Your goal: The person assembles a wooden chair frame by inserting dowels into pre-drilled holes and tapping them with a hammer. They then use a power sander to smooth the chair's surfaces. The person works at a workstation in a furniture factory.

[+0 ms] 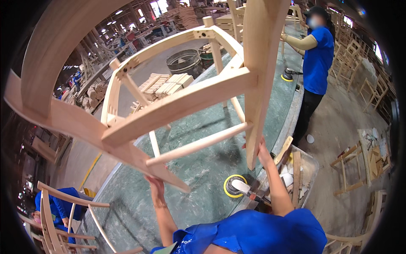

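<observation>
I hold an unfinished pale wooden chair frame [177, 106] tilted in the air above a long green-topped workbench [198, 169]. My left hand [155, 185] grips the lower end of one chair leg from beneath. Over at the right, my right hand [261, 153] grips the end of another leg. The chair's curved back sweeps across the upper left of the view. Under the chair, a round sander with a yellow pad [234, 186] lies on the bench near my right forearm.
A co-worker in a blue shirt [318, 55] stands at the bench's far right with another yellow-padded sander [287, 77]. A bin of wood offcuts [296, 169] sits beside the bench. Stacked wood parts [167, 84], dark round tubs [184, 61] and another chair frame [63, 211] surround it.
</observation>
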A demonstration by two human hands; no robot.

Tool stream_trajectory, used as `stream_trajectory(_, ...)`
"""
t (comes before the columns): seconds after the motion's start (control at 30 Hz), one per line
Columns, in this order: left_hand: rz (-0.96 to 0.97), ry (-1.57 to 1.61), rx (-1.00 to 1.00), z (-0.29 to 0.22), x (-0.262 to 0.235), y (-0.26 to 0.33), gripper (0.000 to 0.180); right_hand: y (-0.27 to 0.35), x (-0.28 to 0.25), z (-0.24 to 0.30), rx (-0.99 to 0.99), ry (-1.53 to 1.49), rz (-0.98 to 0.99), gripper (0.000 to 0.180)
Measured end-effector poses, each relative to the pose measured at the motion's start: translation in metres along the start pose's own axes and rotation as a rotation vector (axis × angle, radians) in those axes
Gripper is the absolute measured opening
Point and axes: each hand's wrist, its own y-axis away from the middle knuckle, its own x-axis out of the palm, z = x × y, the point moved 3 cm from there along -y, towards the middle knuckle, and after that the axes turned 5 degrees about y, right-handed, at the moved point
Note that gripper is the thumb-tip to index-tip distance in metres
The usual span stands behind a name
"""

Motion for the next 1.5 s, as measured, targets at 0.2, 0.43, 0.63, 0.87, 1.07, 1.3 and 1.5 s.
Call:
stream_trajectory(0.2, -0.086, -0.082, -0.022, -0.017, 0.01, 0.072, 0.096, 0.024, -0.033, -0.011, -0.117, 0.383, -0.06, 0.09)
stream_trajectory(0.43, -0.042, -0.207, -0.015, -0.124, 0.055, 0.013, 0.093, 0.005, 0.039, 0.097, -0.034, 0.417, -0.134, 0.089)
stream_trajectory(0.63, -0.063, -0.361, -0.017, -0.144, 0.075, -0.05, 0.059, -0.05, 0.076, 0.149, -0.146, 0.444, -0.234, 0.079)
stream_trajectory(0.87, -0.061, -0.3, -0.019, -0.156, 0.087, -0.102, 0.057, -0.055, 0.075, 0.137, -0.47, 0.845, -0.358, 0.058)
stream_trajectory(1.07, -0.063, -0.298, -0.033, -0.164, 0.088, -0.121, 0.054, -0.014, 0.051, 0.098, -0.334, 0.935, -0.371, 0.059)
stream_trajectory(1.3, -0.045, -0.324, -0.022, -0.165, 0.092, -0.132, 0.056, -0.005, 0.044, 0.088, -0.29, 0.85, -0.352, 0.064)
stream_trajectory(1.5, -0.045, -0.341, -0.003, -0.168, 0.093, -0.142, 0.05, -0.005, 0.044, 0.086, -0.311, 0.818, -0.367, 0.062)
